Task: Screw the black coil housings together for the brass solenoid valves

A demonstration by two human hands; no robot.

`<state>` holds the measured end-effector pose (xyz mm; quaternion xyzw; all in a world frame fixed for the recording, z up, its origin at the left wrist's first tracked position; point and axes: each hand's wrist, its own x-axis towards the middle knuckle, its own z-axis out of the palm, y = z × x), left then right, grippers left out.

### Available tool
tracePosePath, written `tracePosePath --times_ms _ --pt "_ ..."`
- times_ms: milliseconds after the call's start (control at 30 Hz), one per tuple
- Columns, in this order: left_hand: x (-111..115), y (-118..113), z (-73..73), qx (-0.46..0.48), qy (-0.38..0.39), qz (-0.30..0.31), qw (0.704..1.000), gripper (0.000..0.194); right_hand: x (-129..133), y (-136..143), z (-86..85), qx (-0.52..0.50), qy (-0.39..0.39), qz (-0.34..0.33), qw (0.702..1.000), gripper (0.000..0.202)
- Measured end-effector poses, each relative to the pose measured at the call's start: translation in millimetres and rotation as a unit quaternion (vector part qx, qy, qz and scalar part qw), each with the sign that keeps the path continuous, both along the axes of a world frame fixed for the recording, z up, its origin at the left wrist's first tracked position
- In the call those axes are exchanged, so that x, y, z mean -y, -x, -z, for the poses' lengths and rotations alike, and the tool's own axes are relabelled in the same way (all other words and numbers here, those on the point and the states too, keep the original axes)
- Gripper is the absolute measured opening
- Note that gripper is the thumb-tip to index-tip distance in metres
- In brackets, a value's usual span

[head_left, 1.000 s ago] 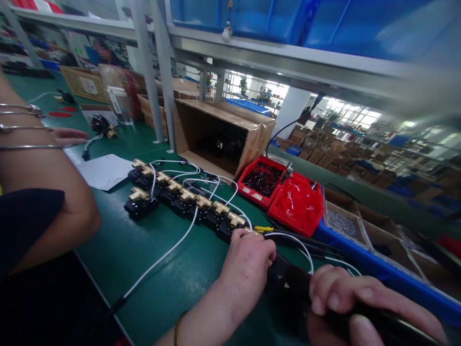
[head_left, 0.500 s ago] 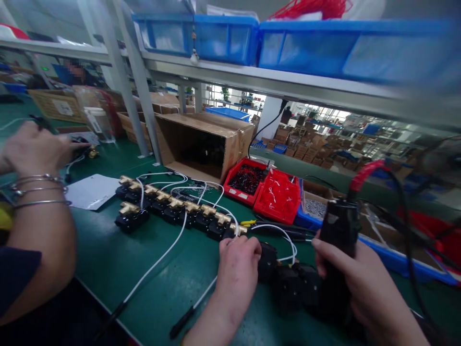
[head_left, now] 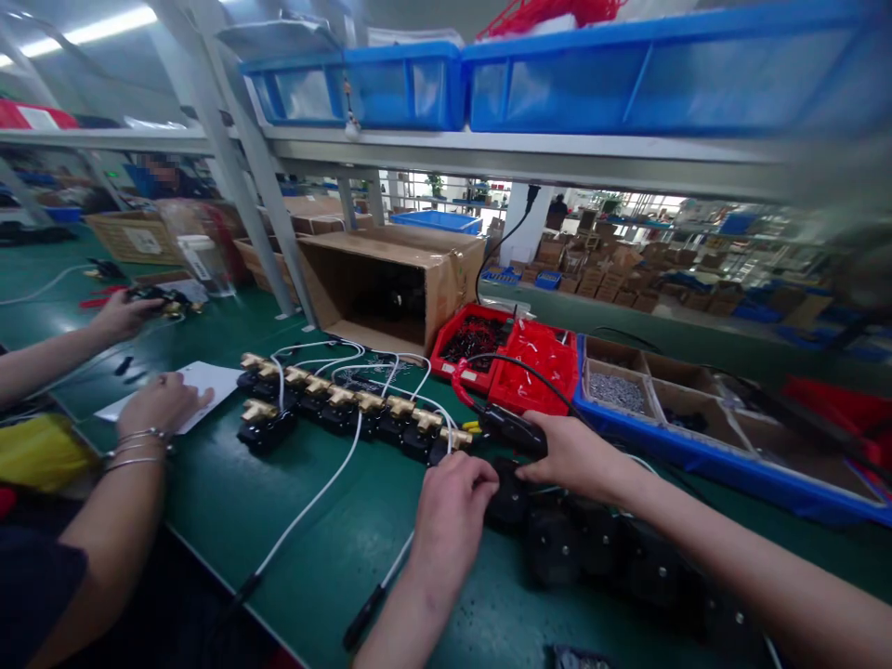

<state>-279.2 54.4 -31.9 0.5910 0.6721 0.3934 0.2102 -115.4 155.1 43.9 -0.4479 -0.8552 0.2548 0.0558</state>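
My right hand [head_left: 575,455] is closed around a black corded electric screwdriver [head_left: 512,429], held low and lying almost level. Its red-wrapped cord end points left. My left hand [head_left: 452,497] is closed, fingertips pinched at the near end of a row of black valve units with brass fittings [head_left: 341,398]. What the fingers hold is hidden. Just right of it sits a round-cornered black housing [head_left: 507,497], close to my right fingertips. More black housings [head_left: 557,548] line up beneath my right forearm. White cables [head_left: 327,483] run from the brass-fitted units.
Red bins [head_left: 533,367] of small parts and a blue divided tray [head_left: 627,432] stand behind my hands. An open cardboard box [head_left: 452,288] is further back. A co-worker's braceleted arm [head_left: 139,465] and other hand [head_left: 122,316] work at left. Blue bins [head_left: 557,88] sit overhead.
My right hand has moved left and away from me, tipping the screwdriver from upright to nearly level. My left hand stays by the row. The co-worker's braceleted hand has come down onto the white sheet.
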Motion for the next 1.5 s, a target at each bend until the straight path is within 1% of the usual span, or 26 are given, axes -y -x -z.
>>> tracePosePath --times_ms 167,367,500,700,833,1100,1333,1500 --pt "-1 0 2.9 0.008 -0.008 -0.008 1.0 0.015 -2 7 12.1 0.027 -0.013 -0.031 0.999 0.03" --pt "0 -1 7.2 0.033 -0.022 -0.017 0.999 0.013 -1 11 18.0 0.034 -0.027 -0.035 0.998 0.031" --pt "1 -3 6.6 0.053 -0.019 -0.03 0.998 0.015 2 14 17.3 0.026 -0.038 -0.04 0.998 0.032" --pt "1 -8 3.6 0.118 -0.026 -0.049 0.992 0.019 3 18 13.8 0.03 -0.041 -0.037 0.998 0.031" --pt "1 -9 3.5 0.111 -0.018 -0.069 0.991 0.021 3 19 12.3 0.042 -0.035 -0.03 0.998 0.03" --pt "1 -11 6.5 0.093 0.001 -0.082 0.992 0.02 5 20 11.2 0.053 -0.026 -0.023 0.998 0.028" --pt "2 -13 7.1 0.113 -0.006 -0.089 0.99 0.028 3 20 12.8 0.064 -0.017 -0.027 0.997 0.028" --pt "3 -14 8.8 0.093 -0.025 -0.079 0.992 0.028 1 21 12.3 0.082 -0.009 -0.023 0.996 0.029"
